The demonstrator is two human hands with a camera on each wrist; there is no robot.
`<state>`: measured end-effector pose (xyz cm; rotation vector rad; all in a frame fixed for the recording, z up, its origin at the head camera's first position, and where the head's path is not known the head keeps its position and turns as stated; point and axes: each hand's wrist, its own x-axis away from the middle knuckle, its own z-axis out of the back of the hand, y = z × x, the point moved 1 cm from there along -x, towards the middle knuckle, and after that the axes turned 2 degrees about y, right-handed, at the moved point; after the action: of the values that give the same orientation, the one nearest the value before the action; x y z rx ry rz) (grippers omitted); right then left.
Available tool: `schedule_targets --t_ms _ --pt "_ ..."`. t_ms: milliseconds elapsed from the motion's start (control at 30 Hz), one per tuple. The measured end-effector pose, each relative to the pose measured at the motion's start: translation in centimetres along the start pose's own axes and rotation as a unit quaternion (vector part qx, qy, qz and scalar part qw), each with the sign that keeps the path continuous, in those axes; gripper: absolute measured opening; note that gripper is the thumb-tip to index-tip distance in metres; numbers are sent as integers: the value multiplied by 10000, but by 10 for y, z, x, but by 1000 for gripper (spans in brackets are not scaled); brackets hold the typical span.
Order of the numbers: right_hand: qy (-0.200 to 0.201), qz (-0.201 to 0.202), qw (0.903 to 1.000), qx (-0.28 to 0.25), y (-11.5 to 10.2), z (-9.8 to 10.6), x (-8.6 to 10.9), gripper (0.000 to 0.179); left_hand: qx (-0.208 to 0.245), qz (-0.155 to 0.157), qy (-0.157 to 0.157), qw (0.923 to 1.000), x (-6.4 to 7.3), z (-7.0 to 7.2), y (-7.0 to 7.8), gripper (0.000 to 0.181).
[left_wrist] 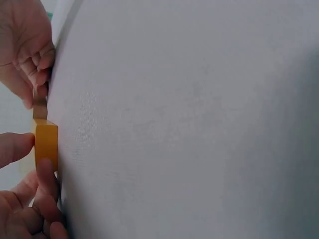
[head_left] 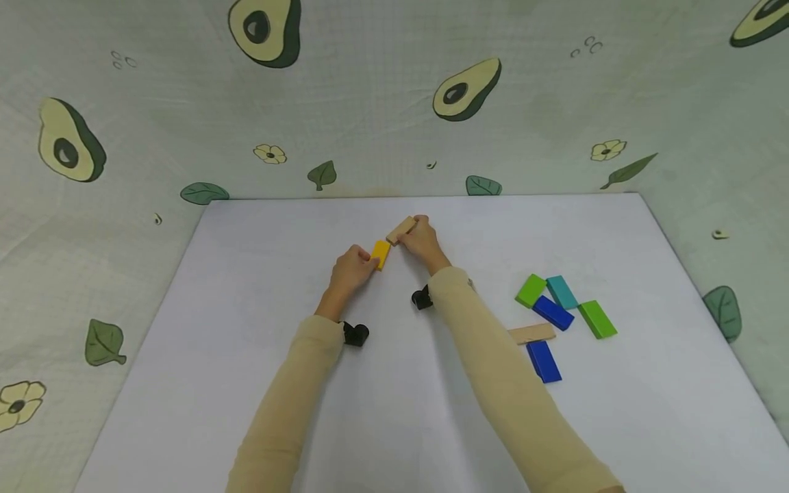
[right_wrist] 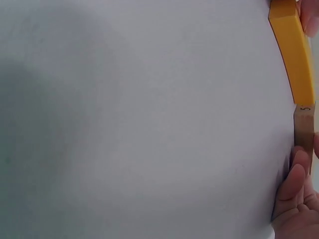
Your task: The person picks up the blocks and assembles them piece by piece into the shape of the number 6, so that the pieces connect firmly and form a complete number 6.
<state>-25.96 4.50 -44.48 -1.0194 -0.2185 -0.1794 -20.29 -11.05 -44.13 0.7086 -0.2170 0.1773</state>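
Toward the back of the white table, my left hand (head_left: 353, 268) pinches a yellow block (head_left: 381, 255) between thumb and fingers. My right hand (head_left: 424, 242) grips a plain wooden block (head_left: 401, 231) just beyond it, slanting up to the right. The near end of the wooden block sits right at the far end of the yellow block. In the left wrist view the yellow block (left_wrist: 46, 145) lies low on the table, its side facing the camera. The right wrist view shows a small dark mark on the wooden block (right_wrist: 303, 130), partly hidden by my fingers.
On the right lie green blocks (head_left: 597, 320), a teal block (head_left: 562, 292), blue blocks (head_left: 544, 361) and another wooden block (head_left: 533, 333), partly behind my right sleeve (head_left: 493, 370). A cloth with avocado prints (head_left: 370, 103) hangs behind the table (head_left: 246, 287).
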Motion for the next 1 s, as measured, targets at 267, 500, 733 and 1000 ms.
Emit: schedule_targets --t_ms 267,500,733,1000 --pt "48 -94 9998 170 -4 0 -1 61 202 223 -65 9995 -8 0 0 32" --pt "76 -88 9995 293 -7 0 0 60 281 329 -112 9990 -12 2 3 30" --pt "91 -9 9996 261 -8 0 -2 61 300 356 -100 9989 -15 2 3 29" --pt "109 -158 9994 273 -8 -2 -5 61 360 490 -136 9981 -18 0 0 27"
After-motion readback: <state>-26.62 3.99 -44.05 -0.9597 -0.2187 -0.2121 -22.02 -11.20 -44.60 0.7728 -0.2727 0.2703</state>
